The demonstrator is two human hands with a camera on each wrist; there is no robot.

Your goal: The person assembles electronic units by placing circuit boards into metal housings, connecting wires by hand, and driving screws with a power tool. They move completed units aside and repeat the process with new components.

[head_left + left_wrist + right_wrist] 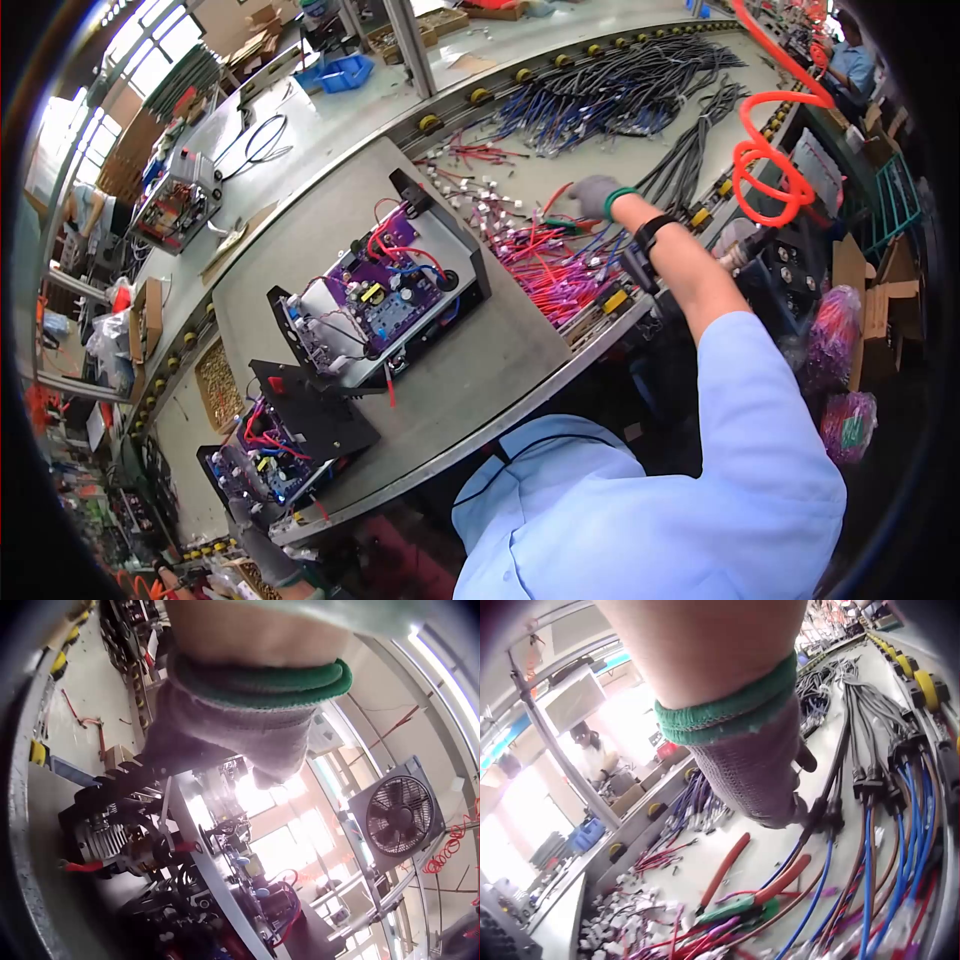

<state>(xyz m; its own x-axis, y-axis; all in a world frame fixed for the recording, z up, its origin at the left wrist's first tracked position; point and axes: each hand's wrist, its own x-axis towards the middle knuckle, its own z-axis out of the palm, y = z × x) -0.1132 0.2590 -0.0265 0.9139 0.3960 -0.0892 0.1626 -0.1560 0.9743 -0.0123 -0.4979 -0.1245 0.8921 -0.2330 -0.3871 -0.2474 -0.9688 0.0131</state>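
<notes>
Over the right part of the surface (545, 178), the right hand (597, 196), in a grey glove with a green cuff, reaches beside black cables (868, 787); its fingertips are largely hidden, so whether they pinch anything cannot be told. Just below it, pliers (780, 881) with red handles lie among loose red and purple wires (545, 275), which spread to the surface's near edge.

At that edge's left end, the left hand (258, 548), gloved alike, is at the near corner of a small open unit (262, 440) with a purple circuit board and a raised black panel; whether its fingers grip or merely rest cannot be told. Between the hands, a second unit (380, 290) stands open on a grey board (470, 370).

Farther out, a heap of cables (620, 85) lies along the far edge, lined with yellow rollers (480, 96). An orange coiled hose (787, 58) hangs off the right end.
</notes>
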